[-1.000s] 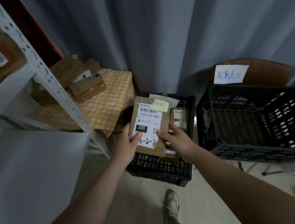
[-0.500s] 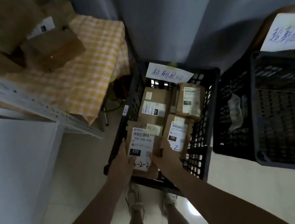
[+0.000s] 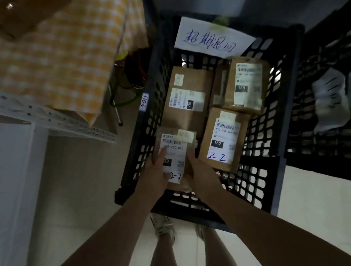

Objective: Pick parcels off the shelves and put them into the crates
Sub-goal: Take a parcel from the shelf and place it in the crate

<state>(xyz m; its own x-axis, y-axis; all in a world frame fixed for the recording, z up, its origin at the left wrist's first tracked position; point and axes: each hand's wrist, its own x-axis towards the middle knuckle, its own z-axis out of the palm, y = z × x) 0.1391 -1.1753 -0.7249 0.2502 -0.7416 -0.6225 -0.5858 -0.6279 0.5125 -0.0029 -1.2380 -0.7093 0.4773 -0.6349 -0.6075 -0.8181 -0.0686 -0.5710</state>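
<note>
Bending over the black crate [image 3: 261,125] on the floor, just right of the metal shelf [image 3: 48,122] and the checked cloth [image 3: 57,58], with a second crate [image 3: 328,123] close on the right. Sharing the crate with a large parcel [image 3: 189,106] at far left, a parcel marked 150 [image 3: 222,141] at near right and a third parcel [image 3: 246,84] behind that one. Lowering the labelled parcel [image 3: 177,145] into the near left corner, just inside the near wall, its far edge seemingly overlapping the large parcel's near end. Grasping it with the left hand [image 3: 155,175] along the left edge, thumb lying across the label, and with the right hand [image 3: 197,169] clasping the right edge. Probably best setting it down flat and label up, nudging it toward the left wall, then lifting the fingers straight out so as not to trap them. Minding the narrow gap beside the parcel marked 150 and the near rim under the wrists; finding free room only upward and back toward the body.
</note>
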